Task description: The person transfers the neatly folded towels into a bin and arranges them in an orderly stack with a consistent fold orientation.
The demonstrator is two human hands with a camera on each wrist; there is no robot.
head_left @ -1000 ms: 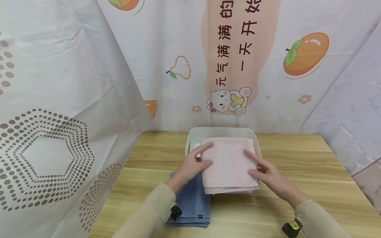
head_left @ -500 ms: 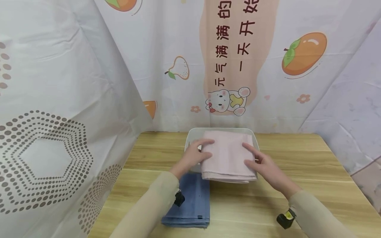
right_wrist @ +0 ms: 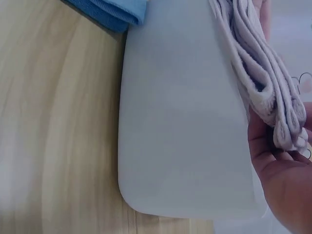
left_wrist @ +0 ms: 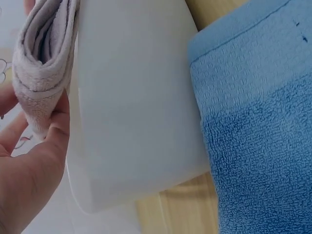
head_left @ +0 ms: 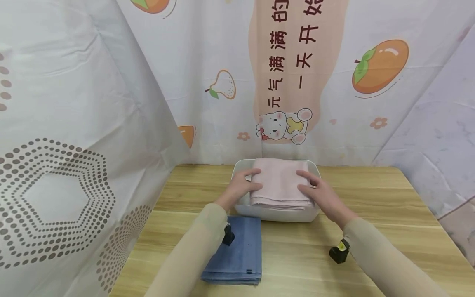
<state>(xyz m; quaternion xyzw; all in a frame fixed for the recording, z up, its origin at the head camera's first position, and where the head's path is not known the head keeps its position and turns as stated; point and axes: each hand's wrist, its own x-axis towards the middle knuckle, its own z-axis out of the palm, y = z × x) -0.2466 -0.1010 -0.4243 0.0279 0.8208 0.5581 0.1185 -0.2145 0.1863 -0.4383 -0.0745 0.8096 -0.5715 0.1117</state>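
A folded pale pink towel (head_left: 280, 181) is held level at the mouth of a white plastic basket (head_left: 278, 214). My left hand (head_left: 240, 186) grips its left edge, thumb on top and fingers beneath. On the opposite edge, my right hand (head_left: 322, 196) grips the towel the same way. Both wrist views show the folded layers of the towel (left_wrist: 41, 68) close over the basket's rim, with the basket's front wall (right_wrist: 180, 122) below. A folded blue towel (head_left: 241, 251) lies on the table in front of the basket, partly behind my left sleeve.
The wooden table (head_left: 371, 214) carries the basket near its back edge. A printed white curtain (head_left: 219, 49) hangs right behind it, and another dotted curtain (head_left: 55, 165) stands along the left side.
Both hands have carried the pink towel away from me, over the basket, so the basket's front wall now shows. The blue towel has stayed in place.
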